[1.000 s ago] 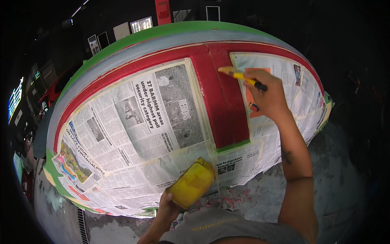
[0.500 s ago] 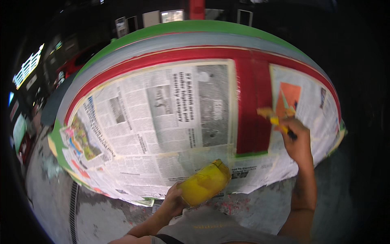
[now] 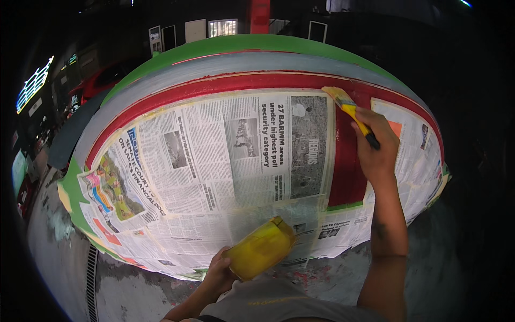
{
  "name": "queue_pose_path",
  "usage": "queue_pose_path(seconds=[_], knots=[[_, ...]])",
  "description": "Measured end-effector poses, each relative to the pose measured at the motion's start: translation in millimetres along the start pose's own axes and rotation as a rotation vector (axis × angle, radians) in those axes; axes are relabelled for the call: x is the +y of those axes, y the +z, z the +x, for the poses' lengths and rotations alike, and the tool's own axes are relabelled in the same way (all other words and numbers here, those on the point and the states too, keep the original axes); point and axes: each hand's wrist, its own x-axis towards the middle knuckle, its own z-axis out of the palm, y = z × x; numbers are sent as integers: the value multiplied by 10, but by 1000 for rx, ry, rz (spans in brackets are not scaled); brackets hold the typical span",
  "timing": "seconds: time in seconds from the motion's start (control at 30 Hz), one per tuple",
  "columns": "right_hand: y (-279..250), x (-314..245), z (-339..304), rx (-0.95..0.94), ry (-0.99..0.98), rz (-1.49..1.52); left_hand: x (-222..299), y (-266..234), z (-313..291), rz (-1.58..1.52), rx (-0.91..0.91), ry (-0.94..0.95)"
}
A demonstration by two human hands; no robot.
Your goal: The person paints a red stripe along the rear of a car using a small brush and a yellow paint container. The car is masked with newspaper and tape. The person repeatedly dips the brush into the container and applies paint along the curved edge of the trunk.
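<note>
My right hand (image 3: 382,144) is closed round the handle of a paintbrush (image 3: 348,109), yellow with a black end. Its pale bristles lie at the corner where a red painted band (image 3: 214,84) meets a red upright strip (image 3: 346,180). Low in front of me, my left hand (image 3: 219,272) grips a yellow plastic container (image 3: 263,250), tilted, its contents hidden. Newspaper sheets (image 3: 209,188), edged with tape, cover the panel on both sides of the strip. Above the red band the curved surface is grey, then green.
Grey concrete floor (image 3: 126,284) with paint stains runs under the panel, and a drain grate (image 3: 92,284) crosses it at left. A red car (image 3: 102,78) stands in the dark background at the left. Behind the panel rises a red post (image 3: 259,16).
The brush in my right hand has moved up and left, from the upright strip's edge to its top corner. The container has shifted slightly left and down. My view has shifted a little.
</note>
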Motion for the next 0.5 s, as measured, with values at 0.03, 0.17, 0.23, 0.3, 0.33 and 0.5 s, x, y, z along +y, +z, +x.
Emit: queue_pose_path(seconds=[0.03,0.17,0.23,0.3,0.33,0.5], knots=[[117,12,91,16,18,3,90,-65,-58,7,24,6],[376,-102,171,-44,135,-24,365,-317,-275,52,61,42],[395,-228,115,-39,151,-16,461,-440,-360,76,80,57],[447,-334,134,13,177,-33,517,-563,-372,27,54,57],[498,-372,190,17,186,-46,535,-614,-399,5,44,48],[735,-923,235,-70,215,68,757,-802,-496,30,39,94]])
